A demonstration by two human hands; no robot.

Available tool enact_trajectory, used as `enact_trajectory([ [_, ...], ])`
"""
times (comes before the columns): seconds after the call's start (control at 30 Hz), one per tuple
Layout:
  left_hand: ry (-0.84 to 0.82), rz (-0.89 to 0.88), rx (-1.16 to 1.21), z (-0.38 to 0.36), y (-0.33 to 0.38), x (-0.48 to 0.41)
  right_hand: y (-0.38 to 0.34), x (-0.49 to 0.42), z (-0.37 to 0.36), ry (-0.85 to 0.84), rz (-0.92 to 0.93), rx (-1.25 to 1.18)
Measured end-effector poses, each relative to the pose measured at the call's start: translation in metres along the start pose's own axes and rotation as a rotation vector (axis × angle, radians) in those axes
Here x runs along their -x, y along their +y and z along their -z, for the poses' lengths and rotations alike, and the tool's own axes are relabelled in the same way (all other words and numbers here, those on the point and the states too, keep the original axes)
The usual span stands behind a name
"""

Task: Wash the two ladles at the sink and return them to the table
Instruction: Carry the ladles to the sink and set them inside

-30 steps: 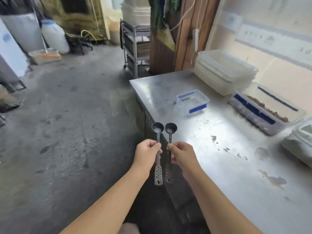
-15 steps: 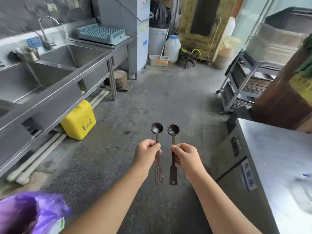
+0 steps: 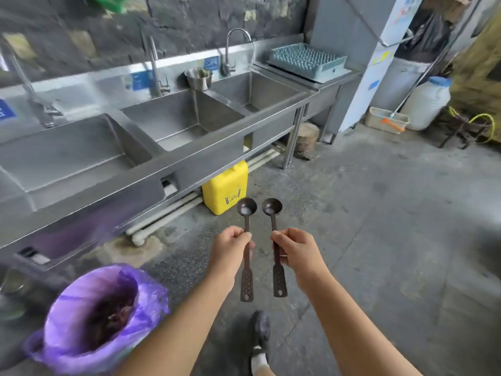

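Open floor (image 3: pixel 366 240) toward sink (image 3: pixel 189 162), yellow jug (image 3: pixel 225 185) beneath, purple-lined bin (image 3: pixel 62 348) at left.

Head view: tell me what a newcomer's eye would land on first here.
First, at centre, two dark ladles held upright side by side: the left ladle in the left hand, the right ladle in the right hand. Next come the purple-lined bin at lower left and the yellow jug on the floor, partly under the long steel sink along the wall.
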State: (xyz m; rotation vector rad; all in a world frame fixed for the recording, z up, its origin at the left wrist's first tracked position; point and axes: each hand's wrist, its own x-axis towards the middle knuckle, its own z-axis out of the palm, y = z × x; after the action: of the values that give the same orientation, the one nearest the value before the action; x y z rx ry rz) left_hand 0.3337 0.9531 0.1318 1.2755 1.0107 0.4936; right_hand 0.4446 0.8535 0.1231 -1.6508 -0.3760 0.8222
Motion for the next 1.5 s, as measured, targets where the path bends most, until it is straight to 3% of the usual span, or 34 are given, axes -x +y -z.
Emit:
enact_trajectory([
  [0.37, 0.305, 0.007, 0.040, -0.017, 0.078, -0.150, -0.077, -0.203, -0.030, -0.249, 0.015, 0.027],
  [0.8, 0.364, 0.046, 0.186, -0.031, 0.126, -0.271, -0.118, -0.335, -0.049, -0.344, -0.001, 0.056],
  [1.23, 0.449, 0.067, 0.313, -0.024, 0.170, -0.477, -0.187, -0.518, -0.114, -0.404, -0.029, 0.197],
  [1.5, 0.519, 0.085, 0.299, -0.014, 0.205, -0.547, -0.214, -0.603, -0.148, -0.486, -0.075, 0.187],
])
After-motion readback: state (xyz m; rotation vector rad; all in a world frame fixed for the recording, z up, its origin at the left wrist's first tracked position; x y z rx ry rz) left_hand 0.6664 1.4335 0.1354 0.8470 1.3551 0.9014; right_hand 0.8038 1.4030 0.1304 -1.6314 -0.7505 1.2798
